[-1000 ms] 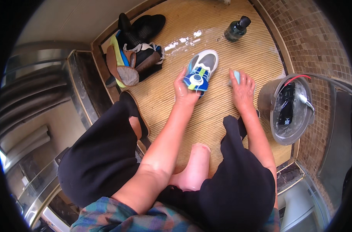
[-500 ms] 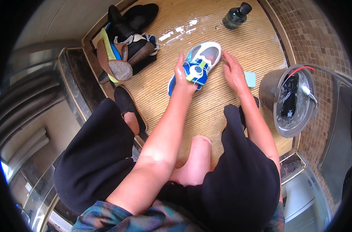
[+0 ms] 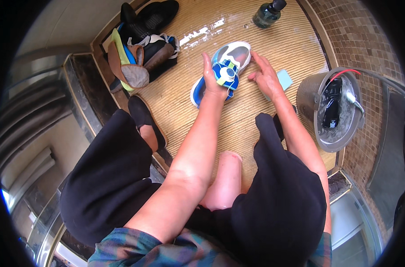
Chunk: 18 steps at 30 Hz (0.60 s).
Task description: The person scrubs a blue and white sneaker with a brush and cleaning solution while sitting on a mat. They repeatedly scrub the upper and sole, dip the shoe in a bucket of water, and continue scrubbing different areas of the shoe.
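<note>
Left hand (image 3: 215, 85): thumb raised, grip on sneaker (image 3: 239, 50) unclear; right hand (image 3: 266, 79): open, seemingly empty. Apparently positioning; turning would call for two-sided support.

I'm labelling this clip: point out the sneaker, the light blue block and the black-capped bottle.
Sneaker (image 3: 227, 73): head view, on the round white patch on its tongue.
Light blue block (image 3: 284, 79): head view, on its uncovered flat face.
Black-capped bottle (image 3: 266, 18): head view, on its body below the cap.
</note>
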Tool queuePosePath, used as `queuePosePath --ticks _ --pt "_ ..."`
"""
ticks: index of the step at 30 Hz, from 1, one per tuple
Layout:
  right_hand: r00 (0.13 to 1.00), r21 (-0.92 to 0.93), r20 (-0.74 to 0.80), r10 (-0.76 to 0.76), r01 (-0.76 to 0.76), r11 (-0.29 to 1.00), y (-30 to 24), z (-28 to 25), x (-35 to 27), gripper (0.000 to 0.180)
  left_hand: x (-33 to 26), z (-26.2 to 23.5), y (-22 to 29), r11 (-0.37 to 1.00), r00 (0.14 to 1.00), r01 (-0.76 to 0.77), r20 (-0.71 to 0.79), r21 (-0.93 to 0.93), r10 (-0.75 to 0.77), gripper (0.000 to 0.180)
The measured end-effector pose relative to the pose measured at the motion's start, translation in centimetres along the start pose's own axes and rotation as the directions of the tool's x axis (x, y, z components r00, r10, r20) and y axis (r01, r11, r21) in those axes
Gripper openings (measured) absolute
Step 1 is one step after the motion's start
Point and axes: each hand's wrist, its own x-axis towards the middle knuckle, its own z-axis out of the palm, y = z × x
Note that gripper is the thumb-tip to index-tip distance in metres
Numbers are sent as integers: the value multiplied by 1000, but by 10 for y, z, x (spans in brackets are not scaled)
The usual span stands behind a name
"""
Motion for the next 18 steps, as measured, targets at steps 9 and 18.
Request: queuePosePath --ticks 9,18 --pt "988 -345 -31 -149 129 930 15 -2 3 77 6 2 -1 993 1000 -3 10 119 1 89" --pt "990 -311 -52 -130 107 944 6 0 -2 78 6 3 1 982 1000 9 -24 187 -4 84"
